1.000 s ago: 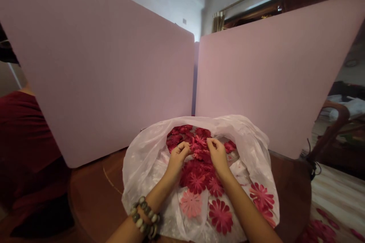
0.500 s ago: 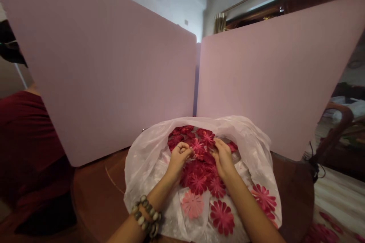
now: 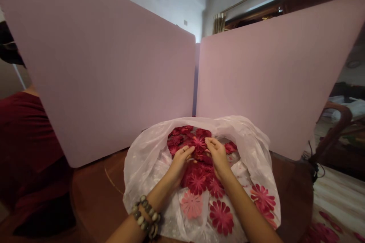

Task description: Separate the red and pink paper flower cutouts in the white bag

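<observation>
My left hand [image 3: 179, 165] and my right hand [image 3: 218, 158] reach into a white translucent plastic bag [image 3: 148, 159], fingers curled among dark red paper flowers [image 3: 196, 183]. The fingertips of both hands nearly meet above the pile, and a small flower shows between them. Whether either hand pinches a flower is hard to see. A pale pink paper flower [image 3: 191, 204] and a large crimson one [image 3: 221, 217] lie nearer me on the bag. My left wrist wears beaded bracelets [image 3: 145, 216].
Two tall pink panels [image 3: 108, 83] [image 3: 273, 83] stand behind the round wooden table [image 3: 97, 182]. A person in a dark red garment [image 3: 25, 140] sits at the left. More flowers lie on a striped cloth [image 3: 321, 233] at lower right, past a wooden chair [image 3: 333, 129].
My right hand has shifted left towards my left hand, and its fingers have risen slightly. My left hand has dropped a little. The top flowers in the pile have shifted slightly.
</observation>
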`<state>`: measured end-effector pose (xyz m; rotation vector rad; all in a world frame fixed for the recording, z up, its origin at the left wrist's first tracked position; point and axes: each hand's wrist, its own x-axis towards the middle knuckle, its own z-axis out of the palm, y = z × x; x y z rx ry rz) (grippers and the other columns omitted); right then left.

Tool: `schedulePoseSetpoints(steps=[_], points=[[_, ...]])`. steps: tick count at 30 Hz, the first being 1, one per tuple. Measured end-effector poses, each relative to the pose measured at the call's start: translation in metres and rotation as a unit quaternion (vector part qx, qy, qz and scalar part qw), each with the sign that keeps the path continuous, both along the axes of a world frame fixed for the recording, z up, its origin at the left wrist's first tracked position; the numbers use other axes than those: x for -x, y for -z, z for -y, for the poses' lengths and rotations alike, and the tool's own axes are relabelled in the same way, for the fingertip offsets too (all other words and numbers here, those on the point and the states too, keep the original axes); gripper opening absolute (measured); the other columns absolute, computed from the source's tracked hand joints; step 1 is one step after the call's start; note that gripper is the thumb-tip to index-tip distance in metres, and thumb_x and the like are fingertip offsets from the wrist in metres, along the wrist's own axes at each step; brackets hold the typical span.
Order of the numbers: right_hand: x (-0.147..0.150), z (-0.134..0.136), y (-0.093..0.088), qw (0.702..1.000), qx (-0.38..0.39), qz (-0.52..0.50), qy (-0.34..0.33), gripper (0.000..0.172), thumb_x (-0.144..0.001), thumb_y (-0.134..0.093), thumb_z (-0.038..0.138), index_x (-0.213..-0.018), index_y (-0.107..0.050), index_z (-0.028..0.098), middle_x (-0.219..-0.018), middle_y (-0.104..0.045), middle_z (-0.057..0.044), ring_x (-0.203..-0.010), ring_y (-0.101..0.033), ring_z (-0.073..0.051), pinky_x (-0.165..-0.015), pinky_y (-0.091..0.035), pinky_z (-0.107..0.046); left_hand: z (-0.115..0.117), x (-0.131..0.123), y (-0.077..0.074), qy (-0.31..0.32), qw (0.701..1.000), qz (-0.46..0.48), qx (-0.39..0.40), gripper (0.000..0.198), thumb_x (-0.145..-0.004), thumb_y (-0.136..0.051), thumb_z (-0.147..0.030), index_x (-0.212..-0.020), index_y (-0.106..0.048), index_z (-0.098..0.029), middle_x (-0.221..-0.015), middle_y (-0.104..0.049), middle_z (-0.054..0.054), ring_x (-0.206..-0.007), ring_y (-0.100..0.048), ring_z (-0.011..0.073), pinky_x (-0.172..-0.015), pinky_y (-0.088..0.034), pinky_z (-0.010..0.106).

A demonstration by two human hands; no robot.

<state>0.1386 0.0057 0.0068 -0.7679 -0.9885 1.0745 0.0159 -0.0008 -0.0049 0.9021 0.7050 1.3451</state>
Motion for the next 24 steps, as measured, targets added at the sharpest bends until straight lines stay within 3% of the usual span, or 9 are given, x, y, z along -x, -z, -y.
schedulePoseSetpoints(steps=[4, 8, 13, 17, 24], points=[[-0.001, 0.000, 0.000, 1.000, 0.007, -0.016, 0.010, 0.029, -0.059, -0.074, 0.043, -0.073, -0.066, 0.018, -0.063, -0.064, 0.002, -0.056, -0.055, -0.014, -0.051, -0.042, -0.023, -0.002, 0.001, 0.001, 0.002, 1.000, -0.004, -0.021, 0.028, -0.056, -0.081, -0.030, -0.073, -0.066, -0.013, -0.067, -0.068, 0.002, -0.057, -0.061, 0.0118, -0.057, -0.046, 0.022], [-0.008, -0.004, -0.002, 0.993, 0.018, -0.104, 0.053, 0.026, -0.058, -0.074, 0.037, -0.074, -0.063, 0.019, -0.068, -0.068, 0.000, -0.063, -0.061, -0.016, -0.057, -0.047, -0.025, -0.003, 0.002, 0.003, 0.001, 1.000, -0.001, -0.015, 0.030, -0.054, -0.083, -0.032, -0.069, -0.065, -0.013, -0.063, -0.067, 0.001, -0.054, -0.059, 0.0110, -0.056, -0.045, 0.022], [-0.014, -0.004, -0.006, 0.986, 0.026, -0.157, 0.054, 0.019, -0.056, -0.073, 0.029, -0.070, -0.062, 0.021, -0.066, -0.066, 0.003, -0.061, -0.060, -0.014, -0.057, -0.049, -0.025, 0.000, 0.002, 0.002, -0.057, 0.997, -0.037, -0.023, 0.039, -0.054, -0.081, -0.043, -0.052, -0.053, -0.015, -0.045, -0.050, -0.005, -0.040, -0.040, 0.0050, -0.042, -0.031, 0.018], [-0.012, -0.001, -0.009, 0.989, 0.005, -0.145, -0.004, 0.020, -0.057, -0.075, 0.028, -0.071, -0.063, 0.022, -0.072, -0.067, 0.002, -0.067, -0.060, -0.015, -0.061, -0.049, -0.025, 0.005, 0.002, -0.001, -0.129, 0.988, -0.079, -0.029, 0.048, -0.055, -0.076, -0.053, -0.046, -0.044, -0.018, -0.039, -0.041, -0.008, -0.037, -0.034, 0.0055, -0.040, -0.027, 0.019], [-0.004, 0.008, -0.010, 0.985, 0.043, -0.059, -0.157, 0.020, -0.057, -0.078, 0.032, -0.069, -0.068, 0.020, -0.066, -0.064, 0.000, -0.060, -0.057, -0.013, -0.060, -0.047, -0.024, 0.004, 0.001, -0.003, -0.071, 0.987, -0.135, -0.043, 0.040, -0.049, -0.076, -0.045, -0.041, -0.051, -0.016, -0.038, -0.048, -0.004, -0.037, -0.039, 0.0076, -0.039, -0.029, 0.021]])
